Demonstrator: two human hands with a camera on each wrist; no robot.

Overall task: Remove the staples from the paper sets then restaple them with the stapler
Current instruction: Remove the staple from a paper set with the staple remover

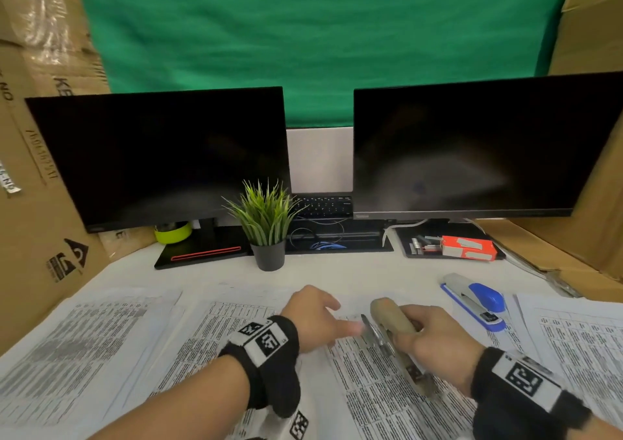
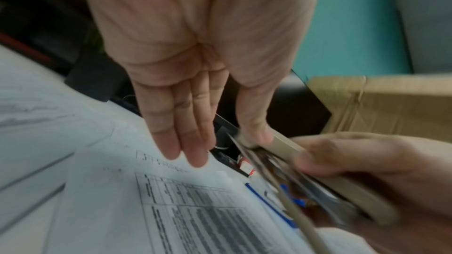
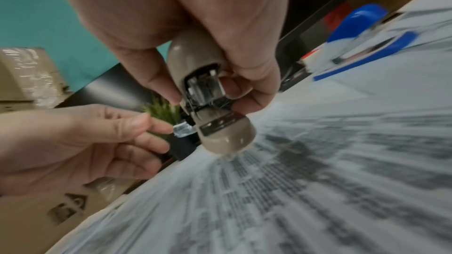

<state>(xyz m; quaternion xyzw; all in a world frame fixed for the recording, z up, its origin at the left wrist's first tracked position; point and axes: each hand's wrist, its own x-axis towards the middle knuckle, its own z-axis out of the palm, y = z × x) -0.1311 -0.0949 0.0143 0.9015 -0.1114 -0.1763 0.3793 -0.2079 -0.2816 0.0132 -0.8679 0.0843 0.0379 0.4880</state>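
Note:
My right hand (image 1: 414,331) grips a beige stapler (image 1: 392,318) just above a printed paper set (image 1: 371,389), nose pointing away from me. In the right wrist view the stapler (image 3: 220,128) gapes, a shiny metal piece (image 3: 182,129) sticking out at its front. My left hand (image 1: 323,315) reaches in from the left with straight fingers; its thumb (image 2: 259,136) touches the stapler's nose (image 2: 281,142). A blue and grey stapler (image 1: 478,299) lies on the table to the right.
More printed paper sets (image 1: 84,345) cover the white table left and right. Behind them stand a potted plant (image 1: 266,227), two dark monitors (image 1: 161,156), and a red staple box (image 1: 468,247) on a black tray. Cardboard boxes (image 1: 33,203) wall both sides.

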